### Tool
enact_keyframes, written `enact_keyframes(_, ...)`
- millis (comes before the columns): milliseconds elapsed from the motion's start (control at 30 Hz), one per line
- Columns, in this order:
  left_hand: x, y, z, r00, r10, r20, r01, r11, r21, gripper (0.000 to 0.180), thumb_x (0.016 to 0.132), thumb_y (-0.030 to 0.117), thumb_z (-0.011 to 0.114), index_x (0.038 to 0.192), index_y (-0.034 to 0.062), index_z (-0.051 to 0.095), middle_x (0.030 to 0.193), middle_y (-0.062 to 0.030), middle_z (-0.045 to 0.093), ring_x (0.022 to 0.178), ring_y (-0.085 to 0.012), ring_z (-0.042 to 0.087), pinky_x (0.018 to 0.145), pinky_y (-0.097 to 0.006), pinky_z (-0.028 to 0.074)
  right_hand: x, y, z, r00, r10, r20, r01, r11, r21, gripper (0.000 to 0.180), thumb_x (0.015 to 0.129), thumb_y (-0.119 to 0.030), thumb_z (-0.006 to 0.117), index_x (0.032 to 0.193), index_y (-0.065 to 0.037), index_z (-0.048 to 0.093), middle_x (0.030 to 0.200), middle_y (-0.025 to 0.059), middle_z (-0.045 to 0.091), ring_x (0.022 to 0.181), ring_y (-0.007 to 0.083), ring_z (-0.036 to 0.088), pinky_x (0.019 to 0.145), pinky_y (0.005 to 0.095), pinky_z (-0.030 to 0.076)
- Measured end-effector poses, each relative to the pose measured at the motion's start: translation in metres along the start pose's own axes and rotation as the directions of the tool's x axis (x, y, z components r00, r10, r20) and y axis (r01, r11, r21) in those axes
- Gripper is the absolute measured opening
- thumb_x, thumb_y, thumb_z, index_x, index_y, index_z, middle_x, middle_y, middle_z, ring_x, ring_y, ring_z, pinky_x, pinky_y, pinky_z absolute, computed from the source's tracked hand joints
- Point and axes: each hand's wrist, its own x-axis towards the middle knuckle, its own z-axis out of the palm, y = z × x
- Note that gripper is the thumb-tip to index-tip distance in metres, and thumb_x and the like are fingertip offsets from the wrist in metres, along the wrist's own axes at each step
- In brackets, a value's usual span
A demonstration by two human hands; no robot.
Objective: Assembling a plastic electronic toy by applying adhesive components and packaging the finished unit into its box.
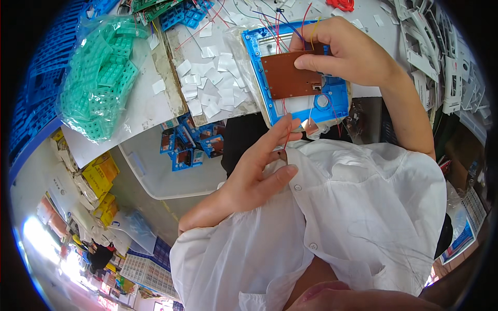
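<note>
A blue plastic frame (255, 67) lies at the table's near edge with a brown circuit board (287, 81) laid on it. My right hand (346, 49) presses the board with its thumb while the fingers curl over the frame's top, where thin coloured wires (282, 26) come out. My left hand (262, 166) hovers just below the frame, fingers apart, fingertips near a red wire (287, 139) and a small shiny part (310, 127) hanging from the frame. Whether it pinches the wire is unclear.
Small white paper pieces (207, 85) litter the table left of the frame. A bag of green plastic parts (101, 78) lies far left. A white tub (155, 173) holds blue assemblies (191, 142). White plastic parts (438, 46) pile at the right. Yellow boxes (98, 173) sit on the floor.
</note>
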Motion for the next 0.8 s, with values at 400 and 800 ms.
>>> enact_keyframes(400, -0.002, 0.003, -0.003, 0.999, 0.046, 0.009, -0.047, 0.984, 0.172, 0.078, 0.091, -0.010, 0.053, 0.163, 0.0033, 0.025, 0.163, -0.0158, 0.037, 0.145, -0.0284, 0.045, 0.109, -0.039, 0.042, 0.007, 0.002, 0.009, 0.998, -0.029, -0.051, 0.013, 0.959, -0.284, 0.023, 0.089, -0.020, 0.073, 0.093, 0.001, 0.066, 0.078, 0.0137, 0.066, 0.068, 0.0266, 0.062, 0.065, 0.0363, 0.049)
enact_keyframes(800, -0.002, 0.038, -0.014, 0.985, 0.105, -0.134, 0.028, 0.674, 0.739, 0.057, 0.086, 0.002, 0.072, 0.140, 0.0004, 0.056, 0.141, -0.0177, 0.057, 0.124, -0.0288, 0.060, 0.097, -0.039, 0.051, 0.012, 0.005, 0.013, 0.993, -0.100, -0.066, 0.051, 0.851, -0.523, 0.025, 0.089, -0.023, 0.073, 0.099, -0.001, 0.068, 0.087, 0.0165, 0.069, 0.085, 0.0385, 0.066, 0.078, 0.0454, 0.051)
